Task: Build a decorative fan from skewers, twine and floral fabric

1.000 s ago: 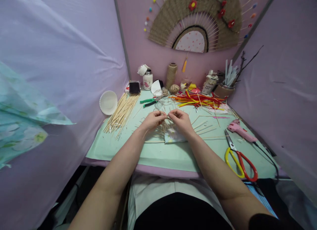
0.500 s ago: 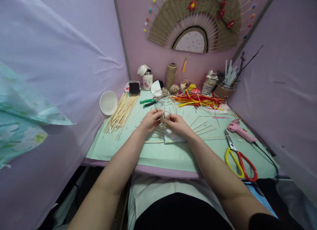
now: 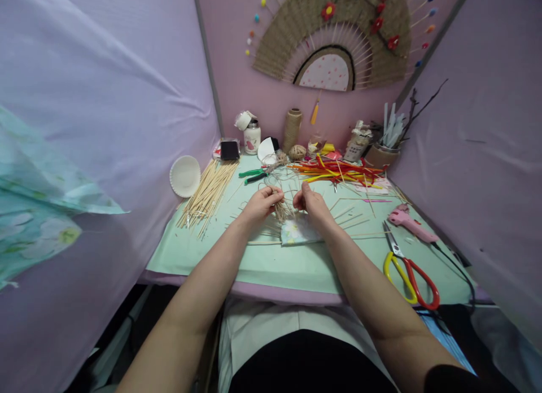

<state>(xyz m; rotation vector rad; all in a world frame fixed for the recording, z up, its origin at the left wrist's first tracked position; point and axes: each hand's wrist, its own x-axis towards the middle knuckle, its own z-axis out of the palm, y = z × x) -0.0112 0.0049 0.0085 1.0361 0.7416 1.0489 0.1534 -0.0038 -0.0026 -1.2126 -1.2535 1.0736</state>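
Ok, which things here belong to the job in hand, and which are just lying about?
In the job, judging by the hands:
- twine bundle, in left hand
- floral cloth piece
- fanned sticks

Lying about, unused right now:
- loose stick pile
- pliers
- scissors
- pink glue gun
- white dish

Wall fan point(image 3: 275, 49) (top beyond frame)

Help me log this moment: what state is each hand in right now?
Left hand: closed, holding twine.
Right hand: fingers curled, thumb up; whether it holds anything cannot be told.
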